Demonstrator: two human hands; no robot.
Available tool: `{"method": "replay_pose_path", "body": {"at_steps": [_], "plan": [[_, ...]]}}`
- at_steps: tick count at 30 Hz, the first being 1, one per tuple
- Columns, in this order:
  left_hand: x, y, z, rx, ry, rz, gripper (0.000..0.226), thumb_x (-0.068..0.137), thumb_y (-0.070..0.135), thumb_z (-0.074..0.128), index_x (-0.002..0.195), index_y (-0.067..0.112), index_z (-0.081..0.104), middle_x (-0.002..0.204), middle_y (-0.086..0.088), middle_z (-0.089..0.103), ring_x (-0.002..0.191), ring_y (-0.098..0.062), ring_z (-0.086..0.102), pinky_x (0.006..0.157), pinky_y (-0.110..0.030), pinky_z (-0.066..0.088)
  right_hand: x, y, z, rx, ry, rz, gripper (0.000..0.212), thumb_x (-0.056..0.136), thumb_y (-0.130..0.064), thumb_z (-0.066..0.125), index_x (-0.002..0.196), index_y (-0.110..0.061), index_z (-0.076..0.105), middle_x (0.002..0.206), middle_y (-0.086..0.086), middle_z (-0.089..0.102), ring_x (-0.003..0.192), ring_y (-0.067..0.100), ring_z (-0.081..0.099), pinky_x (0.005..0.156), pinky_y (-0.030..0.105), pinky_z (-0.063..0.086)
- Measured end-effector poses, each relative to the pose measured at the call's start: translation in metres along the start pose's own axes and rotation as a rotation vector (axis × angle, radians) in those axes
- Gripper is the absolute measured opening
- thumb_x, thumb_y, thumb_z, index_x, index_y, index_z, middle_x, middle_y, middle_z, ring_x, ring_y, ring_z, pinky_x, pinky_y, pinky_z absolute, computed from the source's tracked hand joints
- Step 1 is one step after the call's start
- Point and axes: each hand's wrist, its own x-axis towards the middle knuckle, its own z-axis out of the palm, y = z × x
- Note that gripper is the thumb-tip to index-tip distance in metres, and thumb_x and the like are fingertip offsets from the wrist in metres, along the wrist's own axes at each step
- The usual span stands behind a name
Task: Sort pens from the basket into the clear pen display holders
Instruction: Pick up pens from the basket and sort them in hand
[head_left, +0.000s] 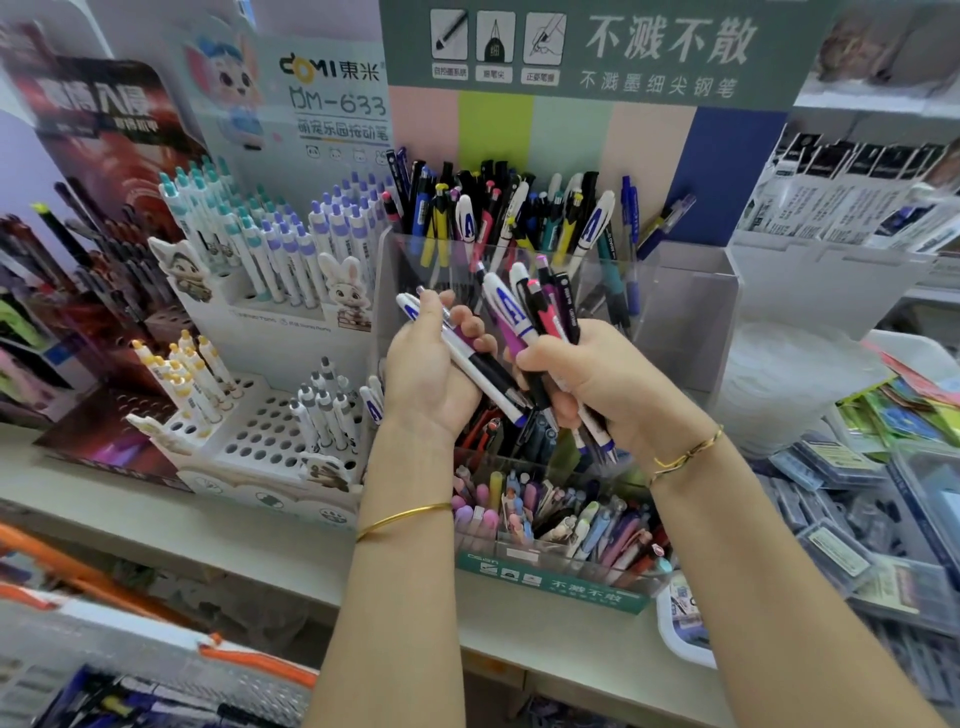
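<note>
Currently right hand (587, 384) clenches pen bundle (511, 312), left hand (428, 374) holds white pens (480, 375); I judge them light, slick: grip mid-barrel.

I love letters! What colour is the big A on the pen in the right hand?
Blue, on the white pen; head view.

This is a stationery shop. Along a pale shelf (156, 509) retail display stands crowd side by side. At ten o'clock a white stand (260, 436) with punched holes carries rows of identical click pens (291, 244) under a branded cartoon header card (322, 93). At twelve o'clock a clear tiered holder (691, 301), crammed with pens (519, 208) of many kinds, stands before a green advertising board (597, 47). At nine o'clock sits a dark red pen stand (104, 135); at two o'clock, rows of hanging packets (841, 202); at three o'clock, stacked packaged goods (831, 545).
</note>
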Motion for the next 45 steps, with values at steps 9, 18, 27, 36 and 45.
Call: {"method": "replay_pose_path", "body": {"at_steps": [9,18,27,36,45], "plan": [[-0.01,0.0,0.001,0.127,-0.202,-0.006,0.016,0.102,0.005,0.037,0.1,0.002,0.053,0.086,-0.014,0.071,0.078,-0.025,0.072,0.074,-0.04,0.061,0.011,0.003,-0.007,0.092,0.112,-0.054,0.01,0.083,-0.001,0.055,0.073,0.0,0.056,0.063,0.015,0.052,0.034,0.013,0.036,0.036,0.018,0.032],[-0.013,-0.003,0.009,0.23,-0.249,-0.024,0.021,0.102,0.005,0.037,0.1,0.003,0.058,0.087,-0.014,0.068,0.075,-0.023,0.068,0.07,-0.038,0.06,0.007,0.002,0.005,0.012,0.177,-0.221,0.014,0.084,-0.002,0.069,0.091,0.01,0.066,0.055,-0.001,0.058,0.038,-0.002,0.05,0.039,0.009,0.036],[-0.014,-0.002,0.006,0.157,-0.368,-0.083,0.023,0.101,0.007,0.038,0.101,0.001,0.06,0.09,-0.018,0.071,0.079,-0.028,0.071,0.065,-0.042,0.06,0.014,0.002,-0.002,0.017,0.103,-0.1,0.02,0.086,-0.014,0.069,0.092,0.004,0.067,0.064,0.007,0.059,0.036,0.007,0.043,0.036,0.019,0.035],[-0.015,-0.005,0.015,0.179,-0.389,-0.127,0.024,0.101,0.01,0.039,0.112,0.005,0.06,0.103,-0.019,0.067,0.092,-0.029,0.067,0.089,-0.049,0.054,0.009,0.001,-0.009,0.057,0.05,-0.11,0.003,0.085,-0.01,0.069,0.085,-0.008,0.068,0.067,0.005,0.067,0.058,0.018,0.065,0.052,0.028,0.053],[-0.015,-0.027,0.038,0.26,-0.232,-0.062,0.034,0.105,0.028,0.035,0.124,0.011,0.056,0.092,-0.003,0.074,0.086,-0.016,0.072,0.071,-0.032,0.059,0.002,-0.003,-0.022,0.005,0.05,-0.099,0.01,0.078,-0.01,0.077,0.086,-0.013,0.071,0.075,-0.002,0.071,0.072,0.008,0.069,0.064,0.023,0.056]]}}
